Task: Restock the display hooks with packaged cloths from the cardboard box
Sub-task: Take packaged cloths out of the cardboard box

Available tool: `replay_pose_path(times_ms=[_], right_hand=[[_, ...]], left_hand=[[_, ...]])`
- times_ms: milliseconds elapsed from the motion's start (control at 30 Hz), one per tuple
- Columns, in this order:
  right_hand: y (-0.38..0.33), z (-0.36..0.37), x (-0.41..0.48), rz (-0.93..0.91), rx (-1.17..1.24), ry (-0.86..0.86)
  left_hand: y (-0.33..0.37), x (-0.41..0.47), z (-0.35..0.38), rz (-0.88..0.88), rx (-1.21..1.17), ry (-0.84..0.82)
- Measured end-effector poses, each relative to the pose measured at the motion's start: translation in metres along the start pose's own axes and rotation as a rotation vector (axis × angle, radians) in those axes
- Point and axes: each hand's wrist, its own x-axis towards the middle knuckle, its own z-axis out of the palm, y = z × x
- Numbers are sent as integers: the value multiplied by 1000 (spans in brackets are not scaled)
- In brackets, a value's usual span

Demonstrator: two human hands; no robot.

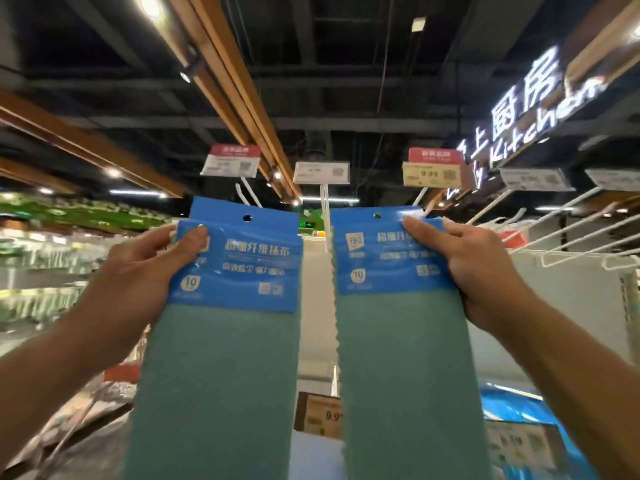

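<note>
I hold up two packaged cloths, each a green cloth under a blue card header with a hang hole. My left hand grips the left pack by the header's left edge, thumb on its front. My right hand grips the right pack by the header's right edge. Both headers sit just below white display hooks: one hook rises between the packs, another stands above the left pack, a third above the right. The cardboard box is out of view.
Price tags hang at the hook tips, one white and one reading 9.99. More bare white hooks reach out at the right over a grey back panel. Blue packs hang lower right.
</note>
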Motion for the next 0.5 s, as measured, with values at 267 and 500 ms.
replay_pose_path(times_ms=[267,500], right_hand=[[11,48,67,-22,30,-37],[23,59,88,-8,29,-42]], left_hand=[[-9,33,-28,16,54,100],[-6,46,-28,42,73,86]])
